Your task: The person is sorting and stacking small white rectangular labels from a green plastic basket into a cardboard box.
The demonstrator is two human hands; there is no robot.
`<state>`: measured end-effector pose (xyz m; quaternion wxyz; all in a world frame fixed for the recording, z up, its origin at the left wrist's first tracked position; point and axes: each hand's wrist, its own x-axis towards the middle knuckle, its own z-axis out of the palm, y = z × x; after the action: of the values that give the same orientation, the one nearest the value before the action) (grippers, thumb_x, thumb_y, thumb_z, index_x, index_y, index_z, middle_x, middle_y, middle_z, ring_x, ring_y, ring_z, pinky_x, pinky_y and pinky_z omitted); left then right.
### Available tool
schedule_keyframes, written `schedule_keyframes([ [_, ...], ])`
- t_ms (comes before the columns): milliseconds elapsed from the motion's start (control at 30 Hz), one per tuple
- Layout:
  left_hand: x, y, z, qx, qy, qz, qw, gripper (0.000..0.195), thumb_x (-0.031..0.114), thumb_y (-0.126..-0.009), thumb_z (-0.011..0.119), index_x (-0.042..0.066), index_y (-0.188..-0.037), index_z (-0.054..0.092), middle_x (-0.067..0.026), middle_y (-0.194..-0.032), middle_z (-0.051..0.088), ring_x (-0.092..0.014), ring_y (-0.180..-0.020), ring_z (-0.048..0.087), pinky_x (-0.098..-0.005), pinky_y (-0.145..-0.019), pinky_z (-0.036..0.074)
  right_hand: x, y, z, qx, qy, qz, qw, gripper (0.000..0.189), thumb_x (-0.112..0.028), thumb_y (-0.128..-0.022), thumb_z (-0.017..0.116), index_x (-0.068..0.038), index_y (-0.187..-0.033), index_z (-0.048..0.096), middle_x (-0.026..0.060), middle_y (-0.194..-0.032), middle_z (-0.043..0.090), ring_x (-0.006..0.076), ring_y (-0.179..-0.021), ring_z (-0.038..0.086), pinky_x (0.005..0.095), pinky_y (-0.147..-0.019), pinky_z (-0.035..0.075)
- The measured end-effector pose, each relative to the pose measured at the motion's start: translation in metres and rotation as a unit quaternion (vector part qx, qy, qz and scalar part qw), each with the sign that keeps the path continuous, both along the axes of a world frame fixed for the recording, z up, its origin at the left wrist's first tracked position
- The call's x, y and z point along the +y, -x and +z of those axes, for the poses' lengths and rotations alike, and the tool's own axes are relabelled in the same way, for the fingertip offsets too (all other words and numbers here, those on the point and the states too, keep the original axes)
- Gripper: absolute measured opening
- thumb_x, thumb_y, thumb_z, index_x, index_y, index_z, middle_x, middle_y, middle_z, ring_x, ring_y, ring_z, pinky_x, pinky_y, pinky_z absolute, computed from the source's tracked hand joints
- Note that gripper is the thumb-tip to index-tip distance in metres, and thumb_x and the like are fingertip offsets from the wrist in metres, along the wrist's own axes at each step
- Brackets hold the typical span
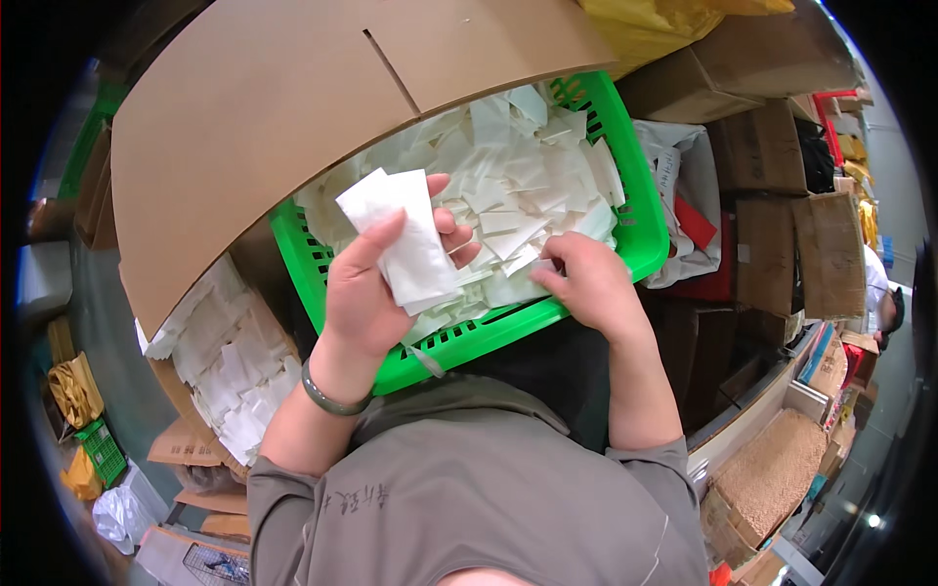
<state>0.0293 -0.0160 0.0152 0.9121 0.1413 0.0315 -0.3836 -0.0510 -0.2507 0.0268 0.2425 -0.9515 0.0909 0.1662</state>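
Note:
My left hand [374, 278] holds a few flat white rectangular pieces [421, 234], perhaps paper or thin cloth, with the thumb across the front and the fingers behind. They are fanned slightly above a bright green plastic basket [462, 359]. Many loose white and off-white pieces [506, 176] fill that basket in a jumbled heap. At its near right side, my right hand [586, 282] pinches a small pale piece [544, 265] between thumb and index finger; the hand hides much of it. A large cardboard sheet [293, 110] covers the basket's far left part.
Left of the basket stands a cardboard box [176, 388] heaped with similar white pieces [238, 366]. On the right are a white bag [659, 249] with red material and stacked cardboard boxes [762, 146]. A yellow bag [652, 29] lies at the top. Another person [879, 300] is at the far right.

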Motion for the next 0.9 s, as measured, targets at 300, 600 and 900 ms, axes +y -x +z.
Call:
schedule_keyframes([
  [300,-0.01,0.013,-0.009,0.05,-0.214,-0.042,0.975,0.036,0.012,-0.091,0.058,-0.001,-0.124,0.051,-0.0047,-0.091,0.061,-0.017,-0.081,0.061,-0.0321,-0.074,0.052,-0.01,0.005,0.037,-0.086,-0.501,-0.177,0.843,0.012,-0.006,-0.082,0.069,-0.004,-0.088,0.059,-0.0029,-0.079,0.058,0.0058,-0.072,0.053,0.0212,-0.066,0.041],
  [600,-0.013,0.018,-0.014,-0.005,-0.095,-0.199,0.975,0.057,0.047,-0.093,0.059,0.003,-0.129,0.051,-0.006,-0.106,0.065,-0.015,-0.091,0.065,-0.0308,-0.08,0.054,0.034,-0.03,0.032,-0.173,-0.355,0.022,0.918,0.028,-0.004,-0.083,0.071,0.001,-0.109,0.062,0.004,-0.086,0.062,0.011,-0.082,0.058,0.0263,-0.074,0.048],
  [900,-0.015,0.009,-0.001,0.024,-0.109,-0.078,0.991,0.046,0.02,-0.091,0.058,-0.002,-0.129,0.047,-0.0113,-0.102,0.065,-0.021,-0.097,0.064,-0.0366,-0.089,0.052,-0.036,-0.015,0.005,-0.034,0.089,0.169,0.981,0.022,-0.008,-0.065,0.077,-0.007,-0.082,0.063,0.0081,-0.087,0.058,0.0298,-0.096,0.055,0.0404,-0.086,0.044],
])
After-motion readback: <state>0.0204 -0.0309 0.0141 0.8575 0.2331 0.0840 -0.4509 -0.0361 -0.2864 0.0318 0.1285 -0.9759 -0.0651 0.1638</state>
